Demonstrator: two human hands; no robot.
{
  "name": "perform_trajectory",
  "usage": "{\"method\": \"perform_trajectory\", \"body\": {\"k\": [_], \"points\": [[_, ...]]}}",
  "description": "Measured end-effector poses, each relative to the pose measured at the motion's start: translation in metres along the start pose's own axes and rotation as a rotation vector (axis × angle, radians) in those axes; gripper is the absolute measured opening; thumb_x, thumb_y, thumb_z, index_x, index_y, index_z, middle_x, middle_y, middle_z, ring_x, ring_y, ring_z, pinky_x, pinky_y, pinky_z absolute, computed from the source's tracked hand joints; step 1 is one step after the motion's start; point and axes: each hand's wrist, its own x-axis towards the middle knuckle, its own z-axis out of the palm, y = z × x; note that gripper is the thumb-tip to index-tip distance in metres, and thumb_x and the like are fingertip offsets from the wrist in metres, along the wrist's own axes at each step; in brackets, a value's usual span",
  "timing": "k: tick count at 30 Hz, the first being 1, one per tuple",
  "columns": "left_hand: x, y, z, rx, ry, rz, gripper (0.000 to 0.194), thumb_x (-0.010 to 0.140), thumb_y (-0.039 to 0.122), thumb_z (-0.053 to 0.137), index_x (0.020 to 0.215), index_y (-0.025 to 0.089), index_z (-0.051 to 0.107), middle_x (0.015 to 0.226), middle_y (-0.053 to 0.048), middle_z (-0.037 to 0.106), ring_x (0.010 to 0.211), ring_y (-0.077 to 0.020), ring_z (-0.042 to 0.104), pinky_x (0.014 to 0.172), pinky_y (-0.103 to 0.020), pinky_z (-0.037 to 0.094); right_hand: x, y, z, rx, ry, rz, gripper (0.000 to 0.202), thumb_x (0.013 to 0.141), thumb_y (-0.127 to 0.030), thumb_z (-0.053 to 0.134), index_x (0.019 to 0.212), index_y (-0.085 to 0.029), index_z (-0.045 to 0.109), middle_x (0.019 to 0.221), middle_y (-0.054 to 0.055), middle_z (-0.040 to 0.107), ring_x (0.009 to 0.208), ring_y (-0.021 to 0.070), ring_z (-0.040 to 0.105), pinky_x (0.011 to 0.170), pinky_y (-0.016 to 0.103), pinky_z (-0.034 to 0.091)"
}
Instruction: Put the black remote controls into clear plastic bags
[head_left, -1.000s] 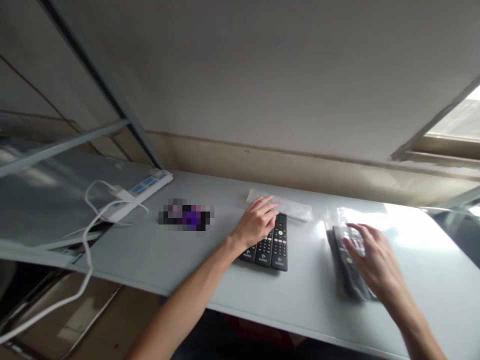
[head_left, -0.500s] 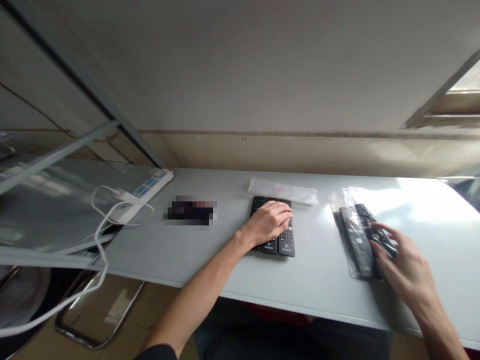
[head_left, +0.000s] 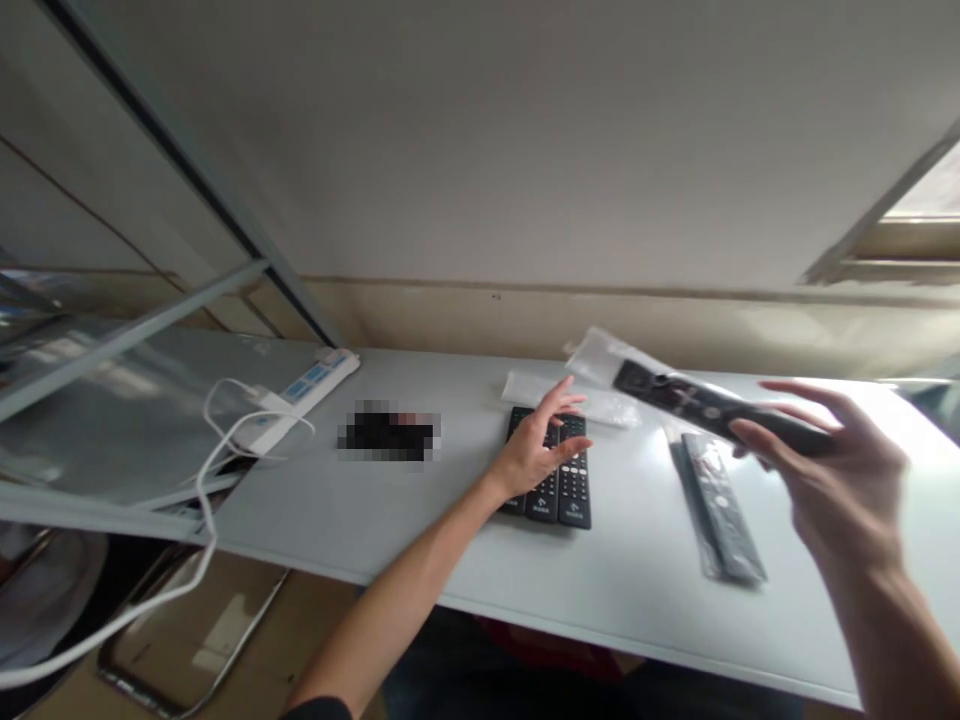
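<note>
My right hand (head_left: pixel 832 460) grips the lower end of a black remote control (head_left: pixel 697 402) and holds it above the table. A clear plastic bag (head_left: pixel 598 352) covers its far end and sticks out past it. My left hand (head_left: pixel 541 445) is raised over a row of black remote controls (head_left: pixel 575 500), its fingers apart and holding nothing. The row lies side by side on the table, partly hidden by that hand. Another remote in a clear bag (head_left: pixel 724 510) lies on the table, left of my right forearm.
Flat plastic bags (head_left: pixel 611 408) lie behind the row of remotes. To the left are a blurred-out dark object (head_left: pixel 390 437) and a white power strip (head_left: pixel 304 395) with a white cable (head_left: pixel 206 520). A metal frame post (head_left: pixel 281 285) rises at the table's left, and a wall (head_left: pixel 525 150) stands behind.
My right hand has lifted a bagged remote off the table and brought it up and leftward. My left hand has risen off the row, its fingers opening.
</note>
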Motion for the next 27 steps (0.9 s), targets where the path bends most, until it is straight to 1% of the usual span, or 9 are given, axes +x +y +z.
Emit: {"method": "perform_trajectory", "body": {"k": [3, 6, 8, 10, 13, 18, 22, 25, 27], "points": [[0.003, -0.003, -0.004, -0.300, 0.012, -0.145, 0.081, 0.100, 0.056, 0.071, 0.166, 0.023, 0.036, 0.140, -0.018, 0.069, 0.104, -0.0246, 0.077, 0.090, -0.040, 0.065, 0.017, 0.011, 0.035, 0.184, -0.136, 0.205, 0.058, 0.073, -0.051, 0.095, 0.121, -0.024, 0.076, 0.069, 0.000, 0.068, 0.054, 0.0153, 0.057, 0.049, 0.029, 0.047], [0.006, -0.004, -0.003, -0.517, 0.120, -0.232, 0.065, 0.094, 0.056, 0.077, 0.144, 0.017, 0.062, 0.128, -0.014, 0.074, 0.090, -0.0204, 0.077, 0.081, -0.037, 0.067, 0.021, 0.026, 0.063, 0.329, -0.211, 0.252, 0.059, 0.079, -0.052, 0.091, 0.129, -0.026, 0.073, 0.078, -0.001, 0.072, 0.065, 0.0144, 0.061, 0.059, 0.026, 0.051], [0.007, -0.004, -0.002, -0.650, 0.208, -0.273, 0.060, 0.088, 0.049, 0.085, 0.134, 0.015, 0.068, 0.121, -0.012, 0.077, 0.098, -0.0226, 0.077, 0.084, -0.037, 0.068, 0.023, 0.033, 0.071, 0.460, -0.234, 0.303, 0.050, 0.085, -0.058, 0.084, 0.121, -0.024, 0.078, 0.087, 0.002, 0.076, 0.071, 0.0145, 0.064, 0.065, 0.026, 0.054], [0.008, -0.004, -0.001, -0.780, 0.259, -0.317, 0.063, 0.083, 0.039, 0.091, 0.137, 0.016, 0.067, 0.116, -0.009, 0.078, 0.104, -0.0233, 0.076, 0.089, -0.037, 0.068, 0.028, 0.033, 0.071, 0.516, -0.259, 0.357, 0.045, 0.087, -0.060, 0.081, 0.109, -0.021, 0.082, 0.095, 0.006, 0.079, 0.074, 0.0154, 0.066, 0.066, 0.027, 0.055], [0.009, -0.005, -0.004, -0.936, 0.251, -0.390, 0.065, 0.082, 0.033, 0.091, 0.140, 0.020, 0.065, 0.117, -0.008, 0.078, 0.103, -0.0223, 0.077, 0.085, -0.036, 0.069, 0.042, 0.013, 0.061, 0.445, -0.300, 0.325, 0.044, 0.087, -0.057, 0.082, 0.109, -0.020, 0.085, 0.106, 0.009, 0.083, 0.082, 0.0186, 0.071, 0.064, 0.027, 0.054], [0.011, -0.011, -0.016, -1.051, 0.254, -0.421, 0.056, 0.082, 0.049, 0.091, 0.124, 0.019, 0.072, 0.128, -0.012, 0.076, 0.100, -0.0232, 0.078, 0.072, -0.028, 0.068, 0.066, -0.059, 0.060, 0.282, -0.396, 0.057, 0.044, 0.096, -0.058, 0.074, 0.116, -0.021, 0.084, 0.110, 0.010, 0.083, 0.088, 0.0200, 0.074, 0.061, 0.027, 0.051], [0.011, -0.012, -0.021, -0.996, 0.119, -0.362, 0.068, 0.077, 0.060, 0.092, 0.128, 0.021, 0.068, 0.123, -0.012, 0.077, 0.095, -0.0240, 0.080, 0.063, -0.025, 0.065, 0.092, -0.098, 0.068, 0.162, -0.429, -0.127, 0.043, 0.094, -0.061, 0.076, 0.109, -0.021, 0.085, 0.096, 0.007, 0.081, 0.081, 0.0200, 0.073, 0.059, 0.029, 0.052], [0.008, -0.007, -0.023, -0.858, -0.081, -0.364, 0.067, 0.079, 0.062, 0.089, 0.125, 0.017, 0.067, 0.108, -0.013, 0.079, 0.075, -0.0203, 0.078, 0.044, -0.019, 0.050, 0.126, -0.098, 0.058, 0.188, -0.385, -0.155, 0.047, 0.089, -0.062, 0.081, 0.118, -0.025, 0.079, 0.094, 0.005, 0.078, 0.083, 0.0216, 0.075, 0.064, 0.032, 0.057], [0.007, -0.005, -0.023, -0.734, -0.114, -0.377, 0.055, 0.082, 0.057, 0.089, 0.109, 0.012, 0.070, 0.092, -0.010, 0.076, 0.056, -0.0112, 0.067, 0.038, -0.018, 0.038, 0.144, -0.087, 0.043, 0.237, -0.316, -0.108, 0.052, 0.088, -0.063, 0.081, 0.125, -0.027, 0.074, 0.096, 0.004, 0.077, 0.082, 0.0219, 0.076, 0.064, 0.032, 0.060]]}}
